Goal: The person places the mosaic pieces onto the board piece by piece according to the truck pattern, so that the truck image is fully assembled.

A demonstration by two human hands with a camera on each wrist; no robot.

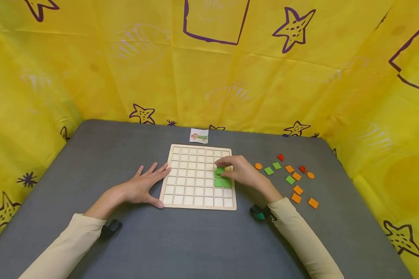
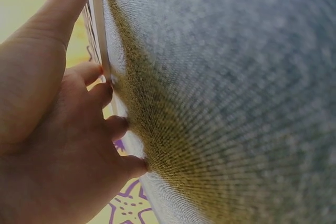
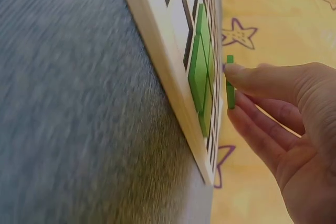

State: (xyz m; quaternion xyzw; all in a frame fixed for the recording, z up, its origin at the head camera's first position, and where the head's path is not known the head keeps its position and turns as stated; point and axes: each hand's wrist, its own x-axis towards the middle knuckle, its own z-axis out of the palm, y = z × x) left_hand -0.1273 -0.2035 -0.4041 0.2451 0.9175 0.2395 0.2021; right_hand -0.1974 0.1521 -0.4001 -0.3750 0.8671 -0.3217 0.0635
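Two cream fabric sleeves point(image 1: 68, 244) are coming up from the bottom edge, nearest the camera, one on each forearm, with a black wrist device point(image 1: 111, 228) showing beneath the left cuff. They are lying over a dark grey table point(image 1: 181, 248), and a yellow cloth backdrop point(image 1: 209, 89) printed with purple starfish is hanging behind it. To the right of the work, loose flat pieces are lying scattered: two orange round pieces point(image 1: 310, 175), several orange four-sided pieces point(image 1: 313, 203), three green four-sided pieces point(image 1: 290, 179) and two small red pieces point(image 1: 281, 157). A small printed paper card point(image 1: 199, 136) is resting just beyond the middle board, a pale wooden tray point(image 1: 199, 207) divided into square cells. Most visible cells are showing bare white, while flat green square tiles point(image 1: 227, 183) are filling a cluster near its right side. The right hand point(image 1: 244, 170) is partly blocking that cluster, pinching another green square tile point(image 3: 230, 82) between thumb and fingers; the right wrist view is showing this tile held clear of the board. The left hand point(image 1: 143, 188) is gripping nothing, its fingers spreading and touching the board's left edge, thumb by the near corner.
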